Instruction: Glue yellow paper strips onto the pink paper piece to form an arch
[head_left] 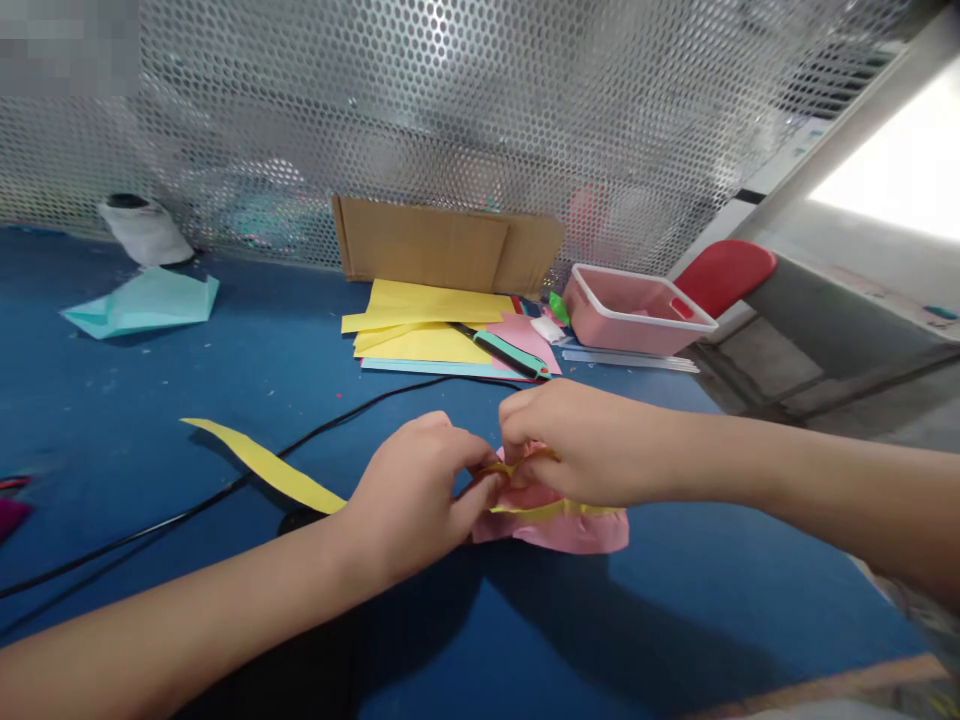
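My left hand (411,492) and my right hand (577,440) meet over a crumpled pink paper piece (577,530) on the blue table (225,340). Both hands pinch a long yellow paper strip (262,465) that runs from the far left, under my left hand, and wraps around the pink paper. The fingertips of both hands are closed on the strip where it crosses the pink piece. Part of the pink paper is hidden under my right hand.
A stack of yellow, pink and blue sheets (427,330) with a green-handled cutter (502,350) lies behind, before a cardboard piece (442,245). A pink tray (634,310) stands at the right. A black cable (187,510) crosses the table; folded teal paper (142,303) lies far left.
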